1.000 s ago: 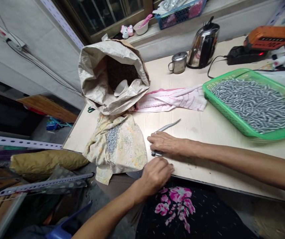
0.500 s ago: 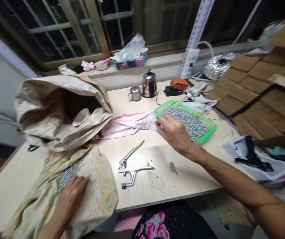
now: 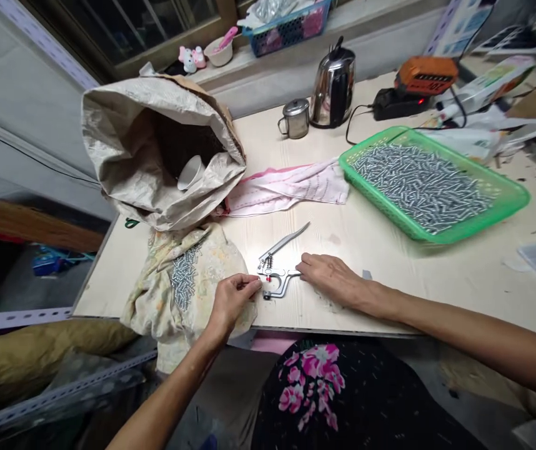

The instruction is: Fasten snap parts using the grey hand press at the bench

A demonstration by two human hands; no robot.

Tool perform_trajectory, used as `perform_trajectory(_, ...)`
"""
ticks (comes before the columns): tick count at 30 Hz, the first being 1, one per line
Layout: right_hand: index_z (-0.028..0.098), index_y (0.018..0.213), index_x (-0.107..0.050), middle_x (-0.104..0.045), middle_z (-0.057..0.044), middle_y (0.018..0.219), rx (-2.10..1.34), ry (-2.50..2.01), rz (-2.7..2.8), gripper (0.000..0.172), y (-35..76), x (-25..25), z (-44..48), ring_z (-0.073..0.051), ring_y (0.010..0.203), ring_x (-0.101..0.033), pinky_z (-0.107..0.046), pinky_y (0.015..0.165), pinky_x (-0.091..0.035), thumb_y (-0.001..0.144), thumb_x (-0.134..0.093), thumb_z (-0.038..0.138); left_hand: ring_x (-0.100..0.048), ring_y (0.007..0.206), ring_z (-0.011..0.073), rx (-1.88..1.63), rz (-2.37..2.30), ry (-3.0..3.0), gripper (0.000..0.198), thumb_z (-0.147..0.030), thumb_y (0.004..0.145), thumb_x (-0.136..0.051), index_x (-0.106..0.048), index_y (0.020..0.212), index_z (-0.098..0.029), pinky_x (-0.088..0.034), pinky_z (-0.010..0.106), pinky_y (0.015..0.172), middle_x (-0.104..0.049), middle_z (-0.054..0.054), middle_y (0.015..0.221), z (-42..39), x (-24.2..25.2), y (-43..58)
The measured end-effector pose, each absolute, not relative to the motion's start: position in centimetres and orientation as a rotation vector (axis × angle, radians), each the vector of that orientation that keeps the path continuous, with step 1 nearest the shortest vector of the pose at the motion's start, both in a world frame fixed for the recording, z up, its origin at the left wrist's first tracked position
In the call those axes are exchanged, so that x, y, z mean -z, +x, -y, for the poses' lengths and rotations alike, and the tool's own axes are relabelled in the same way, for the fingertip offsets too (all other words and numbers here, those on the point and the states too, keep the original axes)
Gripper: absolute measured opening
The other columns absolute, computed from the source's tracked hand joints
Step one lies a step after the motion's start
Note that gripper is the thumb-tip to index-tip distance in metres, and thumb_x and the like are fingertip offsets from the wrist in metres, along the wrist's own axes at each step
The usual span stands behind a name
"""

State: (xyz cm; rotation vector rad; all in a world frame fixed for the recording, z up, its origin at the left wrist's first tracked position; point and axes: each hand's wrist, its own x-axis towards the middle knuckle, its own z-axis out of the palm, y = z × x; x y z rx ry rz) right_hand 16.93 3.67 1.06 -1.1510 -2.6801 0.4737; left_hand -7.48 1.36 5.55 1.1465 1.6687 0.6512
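A pair of silver snap pliers lies on the table with its handles spread and a red part at its jaw. My right hand rests on the tabletop, its fingers closed on the end of the lower handle. Beside the jaw, my left hand is closed in a pinch; whatever is between the fingertips is too small to make out. Just left of that hand, a heap of small metal pins lies on a patterned yellowish cloth. More such metal pieces fill a green plastic basket on the right.
A wide-mouthed woven sack with a white cup stands at the left back. A pink-white towel lies mid-table. Behind are a lidded metal mug, a steel kettle and an orange battery on a charger.
My right hand has moved from the green basket's edge to the pliers' handle. My left hand has left the pin heap and come beside the jaw. The view has shifted closer.
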Motion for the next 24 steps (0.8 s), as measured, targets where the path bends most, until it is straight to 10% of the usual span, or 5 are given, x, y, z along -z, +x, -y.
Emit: perform_trajectory(24, 0.018, 0.086, -0.054, -0.057, -0.004, 0.083, -0.219, -0.995, 2.703, 0.025, 17.4, -0.6, -3.6, -0.018, 0.071, -0.046, -0.033, 0.064, -0.030, 0.095, -0.036, 0.003, -0.033, 0.047, 0.0079, -0.237, -1.627, 1.255, 0.039, -0.053, 0.063, -0.068, -0.061, 0.055, -0.015, -0.023, 0.024, 0.049, -0.042, -0.005, 0.047, -2.4, -3.4, -7.4)
